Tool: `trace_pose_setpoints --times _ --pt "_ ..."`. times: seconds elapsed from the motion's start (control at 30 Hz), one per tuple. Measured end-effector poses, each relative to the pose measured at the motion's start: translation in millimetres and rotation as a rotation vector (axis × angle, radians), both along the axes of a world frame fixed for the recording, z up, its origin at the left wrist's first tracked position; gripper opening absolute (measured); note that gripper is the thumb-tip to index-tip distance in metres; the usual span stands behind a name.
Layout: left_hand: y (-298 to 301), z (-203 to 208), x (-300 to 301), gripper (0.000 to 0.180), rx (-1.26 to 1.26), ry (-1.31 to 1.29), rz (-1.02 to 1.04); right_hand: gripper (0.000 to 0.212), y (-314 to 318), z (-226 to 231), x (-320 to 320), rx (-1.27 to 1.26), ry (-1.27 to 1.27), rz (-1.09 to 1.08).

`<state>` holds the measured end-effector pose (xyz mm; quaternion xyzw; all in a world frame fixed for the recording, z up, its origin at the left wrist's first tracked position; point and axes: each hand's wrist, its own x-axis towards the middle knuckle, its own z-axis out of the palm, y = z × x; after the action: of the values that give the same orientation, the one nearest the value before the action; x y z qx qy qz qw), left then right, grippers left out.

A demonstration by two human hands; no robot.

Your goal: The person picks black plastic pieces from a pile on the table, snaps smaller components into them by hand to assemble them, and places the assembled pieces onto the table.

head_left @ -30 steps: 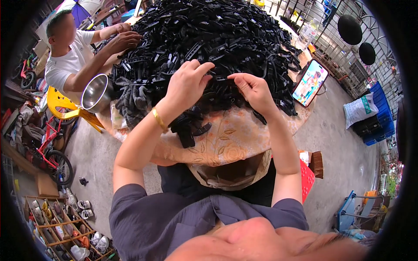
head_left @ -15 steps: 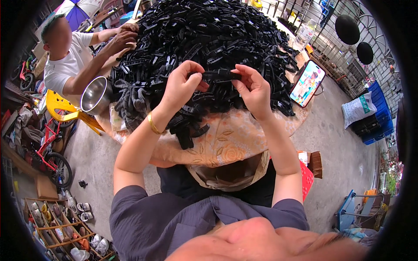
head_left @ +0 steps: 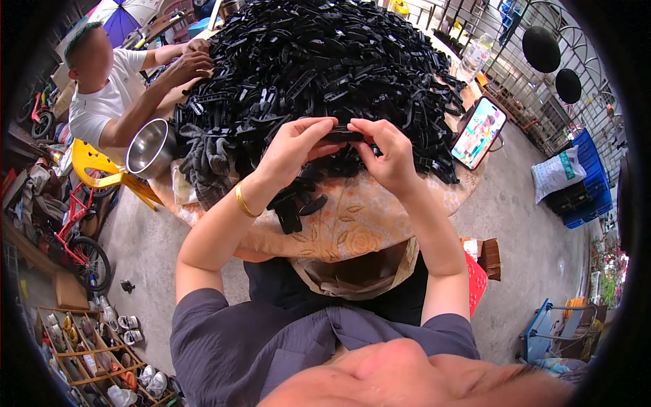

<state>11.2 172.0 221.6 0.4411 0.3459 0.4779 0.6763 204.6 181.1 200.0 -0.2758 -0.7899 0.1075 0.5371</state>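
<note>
Head view, looking down. My left hand point(head_left: 293, 146) and my right hand point(head_left: 385, 152) meet above the near edge of the table point(head_left: 352, 227), which is covered with a tan flowered cloth. Between them I hold one small black plastic clip point(head_left: 342, 135) — the fingers of both hands are curled in and pinched on its two ends, thumbs underneath, so neither hand is open. The clip sits level, raised just clear of the heap and in front of it. A gold bangle point(head_left: 245, 203) circles my left wrist.

Behind the hands rises the heap of black clips point(head_left: 319, 61), which fills most of the tabletop; a few loose pieces point(head_left: 293, 207) lie on the cloth just below my left wrist. A grey cloth point(head_left: 203, 163) lies at the heap's left edge, touching it.

At the upper left sits another person in a white shirt point(head_left: 102, 102), both of that person's hands point(head_left: 186, 64) resting in the far left side of the heap. A steel bowl point(head_left: 150, 148) stands beside that person's forearm, next to a yellow chair point(head_left: 98, 166).

On the right edge of the table a phone point(head_left: 479, 132) leans upright, its screen lit. A red bicycle point(head_left: 71, 234) stands on the floor at left — well apart from the table.
</note>
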Motion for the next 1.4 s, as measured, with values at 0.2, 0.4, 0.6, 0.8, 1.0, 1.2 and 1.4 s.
trace_pose_setpoints --times 0.2,0.4,0.6,0.8,1.0,1.2,1.4 --pt "-1.0 -5.7 -2.2 0.031 0.366 0.447 0.055 0.035 -4.6 1.2 -0.4 0.095 -0.104 -0.054" --pt "-6.2 0.4 1.0 0.03 0.559 0.641 0.113 0.038 -0.2 7.9 1.5 0.116 -0.058 -0.051" --pt "-11.6 2.5 3.0 0.032 0.697 0.625 0.142 0.038 -6.1 12.0 6.7 -0.502 -0.001 0.168" --pt "-17.1 6.3 5.2 0.036 0.853 0.738 0.189 0.035 -8.4 7.5 6.5 -0.345 0.004 0.117" --pt "-12.1 -3.0 6.0 0.04 0.799 0.533 0.158 0.034 -5.3 7.4 12.7 -0.341 0.017 0.148" --pt "-10.2 -2.6 6.0 0.039 0.619 0.515 0.047 0.04 0.0 8.2 20.6 -0.497 0.059 0.335" --pt "-9.2 -0.5 4.0 0.038 0.522 0.384 -0.001 0.044 0.4 13.6 25.4 -0.751 0.255 0.568"
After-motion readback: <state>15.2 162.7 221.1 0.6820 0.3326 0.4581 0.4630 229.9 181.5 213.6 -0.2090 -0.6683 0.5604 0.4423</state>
